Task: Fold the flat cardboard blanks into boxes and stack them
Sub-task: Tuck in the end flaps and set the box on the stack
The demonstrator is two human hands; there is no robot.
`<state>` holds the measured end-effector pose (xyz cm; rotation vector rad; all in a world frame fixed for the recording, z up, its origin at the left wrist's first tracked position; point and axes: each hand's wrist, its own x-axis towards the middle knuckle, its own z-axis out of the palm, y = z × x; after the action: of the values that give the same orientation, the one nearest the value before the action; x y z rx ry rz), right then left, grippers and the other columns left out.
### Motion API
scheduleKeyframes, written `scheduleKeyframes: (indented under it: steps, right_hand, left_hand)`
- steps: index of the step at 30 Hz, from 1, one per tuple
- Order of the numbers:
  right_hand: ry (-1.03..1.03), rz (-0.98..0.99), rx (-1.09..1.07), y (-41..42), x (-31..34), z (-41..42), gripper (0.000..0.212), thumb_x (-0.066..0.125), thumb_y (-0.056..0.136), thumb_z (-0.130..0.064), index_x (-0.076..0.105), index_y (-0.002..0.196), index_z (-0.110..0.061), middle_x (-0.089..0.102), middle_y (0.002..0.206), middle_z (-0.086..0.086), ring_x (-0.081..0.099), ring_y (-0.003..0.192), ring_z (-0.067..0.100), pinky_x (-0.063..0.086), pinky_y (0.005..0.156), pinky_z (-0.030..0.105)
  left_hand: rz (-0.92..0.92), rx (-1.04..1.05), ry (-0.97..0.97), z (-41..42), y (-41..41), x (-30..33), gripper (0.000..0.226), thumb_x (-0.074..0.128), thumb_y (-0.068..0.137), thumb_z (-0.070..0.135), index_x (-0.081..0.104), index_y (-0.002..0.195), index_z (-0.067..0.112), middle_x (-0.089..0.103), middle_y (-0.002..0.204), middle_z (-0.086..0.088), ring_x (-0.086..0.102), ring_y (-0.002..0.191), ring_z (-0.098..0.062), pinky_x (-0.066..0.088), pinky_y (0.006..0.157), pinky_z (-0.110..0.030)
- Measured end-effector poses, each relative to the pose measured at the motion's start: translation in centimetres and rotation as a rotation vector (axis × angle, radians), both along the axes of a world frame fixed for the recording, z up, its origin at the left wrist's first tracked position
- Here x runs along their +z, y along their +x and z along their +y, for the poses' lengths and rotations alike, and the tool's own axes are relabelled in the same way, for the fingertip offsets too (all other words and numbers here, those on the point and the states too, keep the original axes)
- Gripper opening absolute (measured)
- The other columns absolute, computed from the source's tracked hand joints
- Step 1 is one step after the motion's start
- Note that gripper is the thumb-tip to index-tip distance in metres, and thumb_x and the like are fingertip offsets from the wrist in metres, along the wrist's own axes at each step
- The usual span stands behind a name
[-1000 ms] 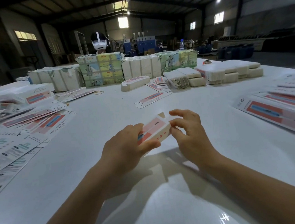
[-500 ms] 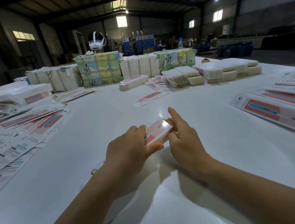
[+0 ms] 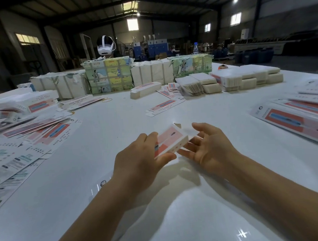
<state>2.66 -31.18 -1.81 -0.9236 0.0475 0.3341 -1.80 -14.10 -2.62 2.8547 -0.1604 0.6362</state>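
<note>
A small pink and white cardboard box (image 3: pixel 170 141), partly folded, hangs just above the white table (image 3: pixel 103 143). My left hand (image 3: pixel 140 159) grips its near end, thumb on the front edge and fingers over the top. My right hand (image 3: pixel 208 148) is beside the box's right end with palm turned up and fingers spread; its fingertips lie under or against that end. A loose flap (image 3: pixel 177 125) sticks up at the far end. One flat blank (image 3: pixel 164 106) lies alone farther up the table.
Flat blanks (image 3: pixel 31 134) are scattered at the left, and folded boxes (image 3: pixel 295 121) are stacked at the right. Wrapped bundles (image 3: pixel 109 74) and stacks of white cards (image 3: pixel 246 77) line the far edge. A white headset (image 3: pixel 105 44) sits behind them.
My right hand has come off the box's end and opened, palm up. The box has tilted up and now shows its pink face more, with my left hand still holding it.
</note>
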Motion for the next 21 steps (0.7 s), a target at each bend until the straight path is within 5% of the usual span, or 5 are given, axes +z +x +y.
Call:
scheduleKeyframes:
  steps: [3,8,14,18,21]
  right_hand:
    - [-0.017,-0.142,0.057,-0.3,-0.2,0.3,0.034,0.067,0.073,-0.008,0.059,0.106,-0.003,0.066,0.097,0.017,0.069,0.083,0.028,0.059,0.066,0.035]
    - [-0.532,-0.551,-0.140,-0.9,-1.0,0.6,0.029,0.055,0.088,0.000,0.060,0.115,-0.011,0.064,0.110,0.010,0.065,0.100,0.028,0.056,0.086,0.038]
    - [-1.068,-0.920,-0.264,-1.5,-1.8,1.0,0.039,0.042,0.099,-0.012,0.049,0.137,-0.011,0.057,0.126,-0.002,0.051,0.104,0.009,0.028,0.073,-0.009]
    - [-0.981,-0.870,-0.188,-1.8,-1.6,1.3,0.036,0.043,0.101,-0.020,0.052,0.134,-0.011,0.056,0.115,-0.009,0.055,0.097,0.001,0.034,0.079,-0.006]
    - [-0.453,-0.481,-0.041,-1.1,-0.5,1.1,0.027,0.050,0.098,-0.024,0.071,0.097,-0.007,0.069,0.093,0.007,0.067,0.083,0.016,0.056,0.080,0.024]
  left_hand:
    - [-0.021,-0.024,0.022,-0.3,0.0,-0.1,0.062,0.038,0.081,0.069,0.039,0.129,0.030,0.050,0.107,0.009,0.049,0.085,-0.013,0.047,0.068,-0.029]
    - [-0.033,-0.053,0.030,-0.5,-0.1,-0.2,0.060,0.037,0.081,0.071,0.037,0.125,0.028,0.048,0.103,0.010,0.052,0.083,-0.012,0.051,0.067,-0.028]
    - [-0.058,-0.019,0.104,-0.8,-0.4,-0.1,0.060,0.031,0.083,0.071,0.039,0.123,0.027,0.052,0.106,0.006,0.053,0.086,-0.016,0.050,0.070,-0.031]
    - [-0.086,0.004,0.124,-0.7,-0.6,-0.1,0.058,0.031,0.084,0.069,0.038,0.124,0.028,0.051,0.107,0.007,0.053,0.091,-0.016,0.047,0.070,-0.031]
    - [-0.103,0.026,0.144,-0.6,-0.5,-0.1,0.061,0.031,0.085,0.068,0.036,0.129,0.026,0.051,0.113,0.007,0.053,0.095,-0.016,0.049,0.073,-0.032]
